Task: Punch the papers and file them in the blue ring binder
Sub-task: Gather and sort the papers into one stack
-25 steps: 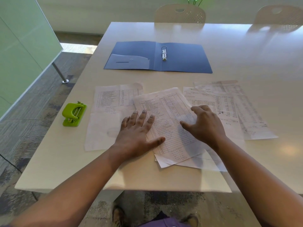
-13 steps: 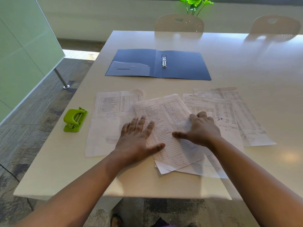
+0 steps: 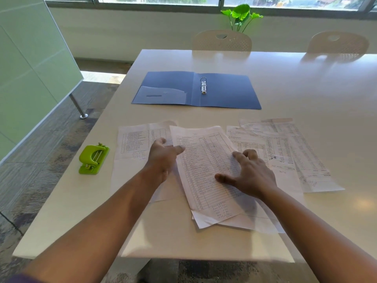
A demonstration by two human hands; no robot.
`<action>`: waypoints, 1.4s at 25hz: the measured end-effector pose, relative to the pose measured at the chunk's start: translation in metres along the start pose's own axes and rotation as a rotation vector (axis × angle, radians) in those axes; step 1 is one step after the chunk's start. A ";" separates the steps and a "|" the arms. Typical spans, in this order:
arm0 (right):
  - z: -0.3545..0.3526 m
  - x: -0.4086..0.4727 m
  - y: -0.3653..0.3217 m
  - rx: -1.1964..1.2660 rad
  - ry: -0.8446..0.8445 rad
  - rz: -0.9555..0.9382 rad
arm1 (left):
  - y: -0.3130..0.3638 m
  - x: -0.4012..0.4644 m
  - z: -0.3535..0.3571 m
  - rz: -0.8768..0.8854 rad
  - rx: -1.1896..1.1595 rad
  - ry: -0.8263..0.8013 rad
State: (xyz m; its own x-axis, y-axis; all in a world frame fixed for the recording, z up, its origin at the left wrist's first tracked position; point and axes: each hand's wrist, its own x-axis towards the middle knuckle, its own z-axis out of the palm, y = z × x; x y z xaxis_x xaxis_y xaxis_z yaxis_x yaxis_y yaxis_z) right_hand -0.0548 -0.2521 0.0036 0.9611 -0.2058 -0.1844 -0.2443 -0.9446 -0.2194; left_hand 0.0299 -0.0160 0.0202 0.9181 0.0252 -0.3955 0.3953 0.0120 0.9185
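The blue ring binder [image 3: 228, 92] lies open and flat at the table's far middle, its metal rings [image 3: 203, 85] shut. Several printed sheets are spread in front of me. A middle sheet [image 3: 204, 160] lies askew on top of others, a left sheet [image 3: 138, 139] lies beside it, and more sheets [image 3: 285, 144] are fanned at the right. My left hand [image 3: 163, 162] is raised on its side at the middle sheet's left edge, thumb touching the paper. My right hand [image 3: 248, 174] rests spread on that sheet. A green hole punch [image 3: 92, 159] sits left of the papers.
The white table [image 3: 306, 88] ends close to the punch on the left, with the floor below. Two chairs [image 3: 222, 40] [image 3: 336, 42] stand at the far side, a plant [image 3: 240, 14] behind them. A green partition [image 3: 30, 68] stands at the left.
My left hand has lifted from lying flat and turned onto its side at the middle sheet's left edge. My right hand has spread wider on that sheet. The camera has tilted up.
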 end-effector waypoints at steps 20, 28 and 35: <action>-0.047 -0.017 0.032 1.281 0.156 0.156 | 0.027 -0.012 0.045 0.264 -0.027 -0.231; -0.044 -0.022 0.090 1.281 0.263 0.415 | 0.000 -0.016 0.059 0.314 1.026 -0.293; -0.023 -0.014 0.085 1.158 0.247 0.432 | 0.000 -0.004 0.068 0.313 1.048 -0.267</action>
State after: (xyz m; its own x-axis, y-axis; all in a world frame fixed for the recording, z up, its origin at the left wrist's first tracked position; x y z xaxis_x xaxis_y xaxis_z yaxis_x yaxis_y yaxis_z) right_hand -0.0862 -0.3359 0.0098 0.7427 -0.6017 -0.2939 -0.3933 -0.0368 -0.9187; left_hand 0.0277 -0.0838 0.0219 0.9079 -0.3365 -0.2500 -0.1406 -0.8062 0.5747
